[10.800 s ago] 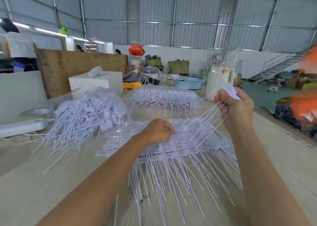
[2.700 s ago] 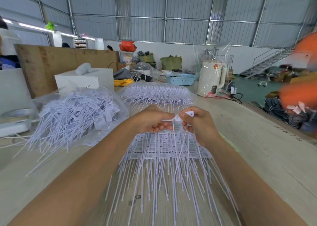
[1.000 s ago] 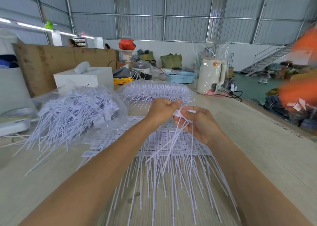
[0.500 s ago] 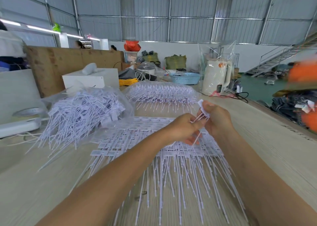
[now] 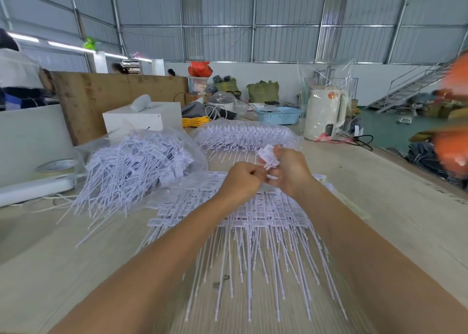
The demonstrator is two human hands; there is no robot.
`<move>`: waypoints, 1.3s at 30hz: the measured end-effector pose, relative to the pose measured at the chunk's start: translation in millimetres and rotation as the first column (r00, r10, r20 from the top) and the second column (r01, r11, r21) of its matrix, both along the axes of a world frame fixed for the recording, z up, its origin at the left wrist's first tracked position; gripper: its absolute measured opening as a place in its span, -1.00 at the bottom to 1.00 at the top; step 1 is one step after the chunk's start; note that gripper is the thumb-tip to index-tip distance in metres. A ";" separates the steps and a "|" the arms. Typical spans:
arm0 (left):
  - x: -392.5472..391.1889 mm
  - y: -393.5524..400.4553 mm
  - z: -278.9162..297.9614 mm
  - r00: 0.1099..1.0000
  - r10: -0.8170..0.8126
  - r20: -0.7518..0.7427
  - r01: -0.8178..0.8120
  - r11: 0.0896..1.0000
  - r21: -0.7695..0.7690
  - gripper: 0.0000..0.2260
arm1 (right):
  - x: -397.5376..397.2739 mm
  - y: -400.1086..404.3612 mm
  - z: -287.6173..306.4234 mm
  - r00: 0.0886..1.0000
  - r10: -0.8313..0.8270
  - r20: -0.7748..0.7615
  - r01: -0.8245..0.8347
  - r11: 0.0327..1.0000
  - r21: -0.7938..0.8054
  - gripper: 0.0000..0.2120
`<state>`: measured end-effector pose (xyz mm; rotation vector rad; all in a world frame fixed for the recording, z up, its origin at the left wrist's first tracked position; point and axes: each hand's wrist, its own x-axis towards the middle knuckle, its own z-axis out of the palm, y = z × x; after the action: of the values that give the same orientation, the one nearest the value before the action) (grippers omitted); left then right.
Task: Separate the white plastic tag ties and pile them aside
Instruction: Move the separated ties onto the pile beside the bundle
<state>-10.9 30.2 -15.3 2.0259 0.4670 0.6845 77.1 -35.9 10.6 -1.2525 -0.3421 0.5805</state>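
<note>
Ties in hand: a small bunch of white tag ties (image 5: 268, 156), label ends poking up above the right hand's knuckles; how many, I cannot tell.
Right hand: the right hand (image 5: 288, 171) is curled around that bunch, thumb side toward the left hand.
Left hand: the left hand (image 5: 240, 181) is closed into a loose fist, its fingertips meeting the right hand's at the bunch; it seems to pinch a tie there, but the contact is too small and blurred to be sure.
Joined ties: directly below both hands and both forearms lies the flat layered stack of still-joined ties (image 5: 253, 219), labels under the wrists, tails fanning toward the person.
Sorted pile: well to the left of the left hand sits the loose heap of separated ties (image 5: 131, 166) on clear plastic.
Spare bag: beyond the hands, another bagged bundle of ties (image 5: 243, 136).
Table: everything rests on the pale wooden table (image 5: 379, 219).
Step in hand: by my reading, pulling 1 strip's ties apart between the 2 hands.
Progress: early; the stack below looks barely reduced.
Next move calls for: finishing the split, then carrying the freed ties leftward to the heap without snagging the tails underneath.
</note>
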 end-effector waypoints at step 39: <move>-69.8 192.6 -6.4 0.460 0.829 -0.320 -0.139 0.422 0.896 -0.65 | -88.5 147.8 -26.8 0.644 0.484 0.592 -0.119 0.828 -0.548 -0.22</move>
<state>-80.7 222.7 -21.8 3.0424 1.6935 0.3699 -11.4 111.9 -16.2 -1.9007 -1.1658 0.4497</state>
